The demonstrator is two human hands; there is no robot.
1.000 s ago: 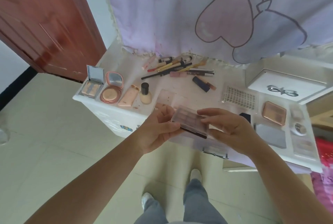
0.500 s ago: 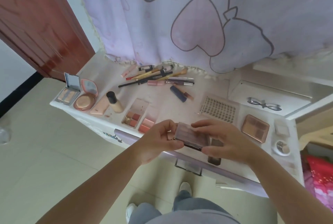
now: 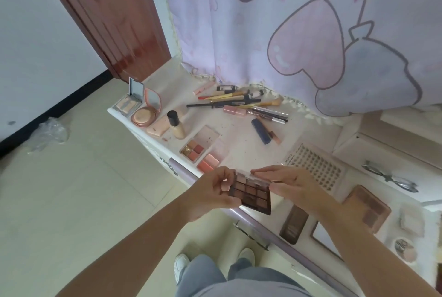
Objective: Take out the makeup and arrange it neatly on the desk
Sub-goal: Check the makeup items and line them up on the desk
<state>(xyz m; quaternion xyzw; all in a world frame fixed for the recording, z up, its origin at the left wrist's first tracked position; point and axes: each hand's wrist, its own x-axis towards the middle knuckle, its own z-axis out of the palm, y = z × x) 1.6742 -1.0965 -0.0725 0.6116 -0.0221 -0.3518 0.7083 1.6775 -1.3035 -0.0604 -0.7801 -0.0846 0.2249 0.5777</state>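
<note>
I hold a brown eyeshadow palette [image 3: 252,195] over the front edge of the white desk [image 3: 241,143]. Its clear lid is lifted and the rows of brown pans show. My left hand [image 3: 210,195] grips the palette's left side. My right hand [image 3: 290,184] pinches the lid at the palette's right and far edge. On the desk lie an open small palette [image 3: 199,144], a foundation bottle [image 3: 176,125], two open compacts [image 3: 146,111], and a pile of brushes and pencils [image 3: 236,101].
A lash tray [image 3: 318,168], a dark slim case [image 3: 293,223], a rose palette [image 3: 367,208] and a mirror [image 3: 321,237] lie to the right. A white box with glasses [image 3: 389,177] stands at the far right. A curtain hangs behind; a red door stands at the left.
The palette was closed in both hands; now its clear lid is lifted and the brown pans show. The view has shifted right and closer to the desk.
</note>
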